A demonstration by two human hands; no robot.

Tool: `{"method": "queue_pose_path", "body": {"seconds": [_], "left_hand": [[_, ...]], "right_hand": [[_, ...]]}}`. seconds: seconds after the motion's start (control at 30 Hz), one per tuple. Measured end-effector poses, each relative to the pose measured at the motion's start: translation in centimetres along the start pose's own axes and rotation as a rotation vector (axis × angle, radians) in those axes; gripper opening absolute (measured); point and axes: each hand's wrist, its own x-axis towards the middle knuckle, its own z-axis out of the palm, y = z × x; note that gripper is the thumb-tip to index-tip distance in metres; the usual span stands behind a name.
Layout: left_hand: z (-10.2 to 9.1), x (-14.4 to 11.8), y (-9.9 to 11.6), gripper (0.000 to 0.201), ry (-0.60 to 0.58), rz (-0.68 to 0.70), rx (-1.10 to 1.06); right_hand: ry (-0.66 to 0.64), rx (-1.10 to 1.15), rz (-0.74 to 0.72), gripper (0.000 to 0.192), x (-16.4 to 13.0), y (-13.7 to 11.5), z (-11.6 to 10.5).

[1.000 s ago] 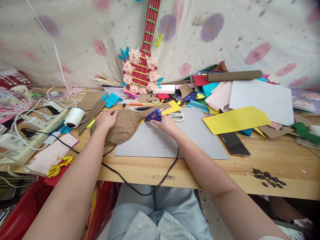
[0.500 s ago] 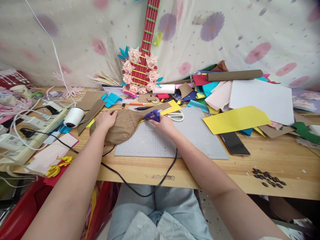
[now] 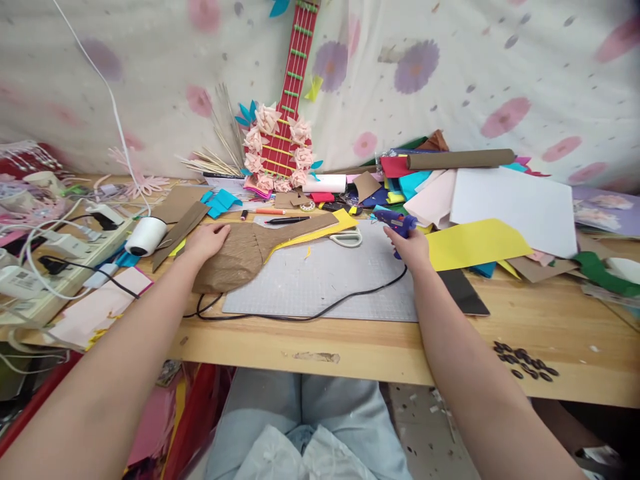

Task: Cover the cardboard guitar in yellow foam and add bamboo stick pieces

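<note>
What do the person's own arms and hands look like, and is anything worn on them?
Both forearms are bare up to the frame edge: no sleeves, gloves, watch or bracelet show. The left hand and right hand show no rings. Light blue jeans cover the lap.

The bench [image 3: 350, 347] is pale varnished wood; the cutting mat [image 3: 330, 277] matt grey; the brown paper fan [image 3: 235, 257] looks crinkled, rough; the glue gun [image 3: 397, 222] is glossy blue plastic.
</note>
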Motion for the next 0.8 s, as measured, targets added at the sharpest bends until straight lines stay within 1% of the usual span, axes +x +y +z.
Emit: {"method": "queue_pose_path", "body": {"seconds": [0.1,0.23,0.33,0.37,0.4,0.47,0.53,0.57,0.6,0.67,0.7,0.8], "left_hand": [[-0.2,-0.2,0.2,0.050,0.002,-0.029,-0.009],[-0.9,-0.3,1.3,0.050,0.094,-0.017,0.017],[-1.5,-0.3,3.2,0.050,0.128,0.073,-0.013],[-1.7,-0.3,4.0,0.050,0.129,0.126,-0.027],[-1.7,-0.4,4.8,0.049,0.113,0.209,-0.026],[-1.4,-0.5,6.7,0.046,0.075,0.334,0.005],[-0.7,-0.6,8.7,0.047,-0.012,0.403,0.045],[-0.2,-0.7,9.7,0.049,-0.063,0.440,0.073],[0.4,-0.8,10.6,0.052,-0.099,0.456,0.114],[1.5,-0.7,12.2,0.054,-0.152,0.475,0.187],[1.9,-0.7,12.9,0.053,-0.173,0.473,0.212],[2.8,-0.3,13.7,0.045,-0.207,0.456,0.233]], "right_hand": [[-0.001,-0.190,0.010,0.040,0.7,1.3,0.2],[-0.041,-0.291,-0.057,0.042,0.6,1.5,0.8],[-0.041,-0.281,-0.046,0.050,0.2,1.2,0.8],[-0.023,-0.262,-0.049,0.056,0.0,1.0,0.6],[0.016,-0.242,-0.068,0.063,-0.2,0.8,0.4],[0.178,-0.217,-0.162,0.070,-0.7,0.1,-0.1],[0.370,-0.229,-0.303,0.064,-1.5,-0.8,-0.4],[0.432,-0.242,-0.375,0.059,-1.9,-1.3,-0.3],[0.455,-0.256,-0.441,0.055,-2.3,-1.7,-0.1],[0.423,-0.282,-0.559,0.051,-3.2,-2.4,0.8],[0.374,-0.303,-0.609,0.049,-3.6,-2.7,1.4],[0.269,-0.336,-0.727,0.041,-4.4,-3.0,3.1]]}}
